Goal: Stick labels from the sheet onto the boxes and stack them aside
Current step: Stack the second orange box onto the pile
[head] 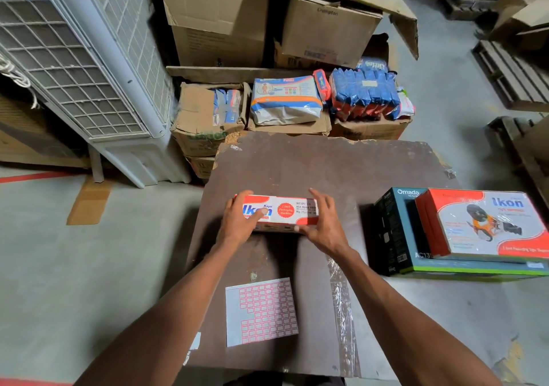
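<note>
Head view: a white cooler [89, 67] is standing at far left, cartons [267, 20] and blue packets [364, 94] piling up behind the bench [341, 165]. The left hand [239, 222] and right hand [325, 225] are each holding an end of the red box [285, 210], both grips grasping it mid-bench. The label sheet [261, 311] is lying nearer the person. Right, on the grey floor [44, 252], a stack [463, 234] of boxes is sitting beside the bench.
</note>
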The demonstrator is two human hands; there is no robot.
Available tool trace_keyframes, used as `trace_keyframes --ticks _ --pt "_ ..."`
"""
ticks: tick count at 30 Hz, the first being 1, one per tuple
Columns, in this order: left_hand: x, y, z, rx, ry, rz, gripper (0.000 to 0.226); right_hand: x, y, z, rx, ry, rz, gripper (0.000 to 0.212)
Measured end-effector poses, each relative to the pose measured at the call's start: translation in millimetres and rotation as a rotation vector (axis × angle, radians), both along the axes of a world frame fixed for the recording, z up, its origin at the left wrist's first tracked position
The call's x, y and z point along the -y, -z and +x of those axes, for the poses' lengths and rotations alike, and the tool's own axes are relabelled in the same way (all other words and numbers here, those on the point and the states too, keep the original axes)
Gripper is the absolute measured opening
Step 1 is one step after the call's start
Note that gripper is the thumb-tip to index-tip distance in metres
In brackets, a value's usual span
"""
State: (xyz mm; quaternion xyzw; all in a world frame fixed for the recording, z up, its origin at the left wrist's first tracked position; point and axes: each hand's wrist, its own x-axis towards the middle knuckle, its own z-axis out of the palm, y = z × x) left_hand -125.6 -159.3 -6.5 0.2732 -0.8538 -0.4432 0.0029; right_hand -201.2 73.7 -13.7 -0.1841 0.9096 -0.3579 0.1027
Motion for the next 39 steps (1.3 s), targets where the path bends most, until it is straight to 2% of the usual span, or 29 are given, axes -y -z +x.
trace_keyframes --ticks 2,5,8,12,14,17,22,27,31,35,39 --pt "-4.7 -1.9 -0.2 -0.026 0.008 -0.014 0.058 -2.0 -8.0 1.7 0.097 0.064 -0.06 0.077" --pt "-11.9 0.4 1.9 -0.073 0.02 -0.001 0.058 5.5 -14.4 0.4 0.225 0.3 -0.112 0.055" --pt "-17.1 4.1 5.1 -0.118 0.018 0.026 0.059 6.4 -10.5 -4.0 0.327 0.44 -0.182 0.036" --pt "-15.3 8.8 15.4 -0.146 -0.042 0.04 0.059 2.6 9.1 -9.7 0.394 0.456 -0.333 0.032" --pt "-13.6 14.4 20.1 -0.156 -0.062 0.042 0.055 1.6 10.3 -4.8 0.403 0.409 -0.404 0.037" --pt "-13.5 21.1 23.7 -0.14 -0.078 0.053 0.051 -3.9 19.4 5.6 0.407 0.377 -0.408 0.06" --pt "-18.5 28.8 19.9 0.109 0.037 0.001 0.068 -11.9 28.3 23.2 0.375 0.236 -0.162 0.066" --pt "-24.0 38.4 16.7 0.305 0.16 -0.105 0.065 -12.6 39.2 25.9 0.314 0.159 0.032 0.068" --pt "-24.0 40.4 11.4 0.346 0.184 -0.134 0.072 -11.4 42.1 21.0 0.322 0.145 0.103 0.082" --pt "-31.2 40.5 11.7 0.302 0.155 -0.058 0.074 -6.2 43.9 12.4 0.418 0.108 0.183 0.097" --pt "-35.3 40.4 16.0 0.266 0.161 -0.058 0.077 -6.6 49.1 14.0 0.398 0.111 0.172 0.1"
